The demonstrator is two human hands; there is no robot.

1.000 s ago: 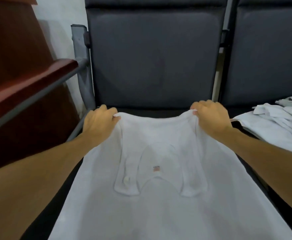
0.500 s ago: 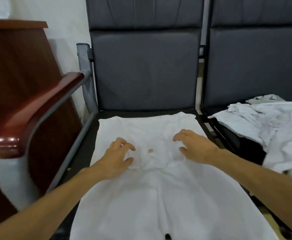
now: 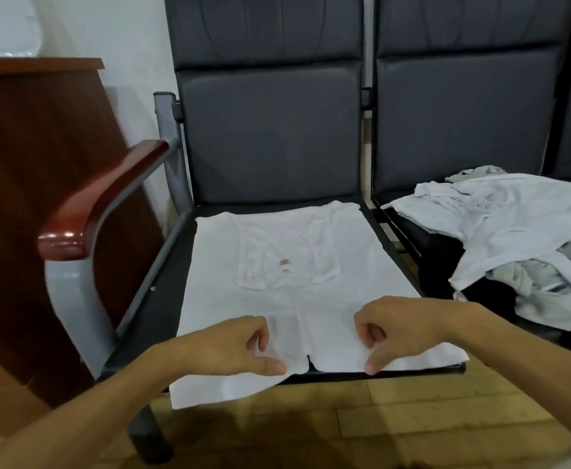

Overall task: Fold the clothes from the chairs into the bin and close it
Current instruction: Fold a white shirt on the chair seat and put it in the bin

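A white shirt (image 3: 311, 292) lies flat on the seat of the left dark chair (image 3: 270, 137). Its top part is folded down, so the straps and a small neck label face up. The near hem hangs over the seat's front edge. My left hand (image 3: 240, 346) and my right hand (image 3: 399, 330) are at that hem, side by side. Each has curled fingers and a thumb pinching the white cloth. No bin is in view.
A loose pile of white and grey clothes (image 3: 514, 238) lies on the neighbouring chair to the right. A red-brown wooden armrest (image 3: 101, 198) on a grey frame and a brown wooden cabinet (image 3: 33, 184) stand at the left. Wooden floor (image 3: 378, 421) runs below the seat.
Both hands left the folded top edge, slid down over the shirt's middle and now pinch its near hem. The view has pulled back and up.
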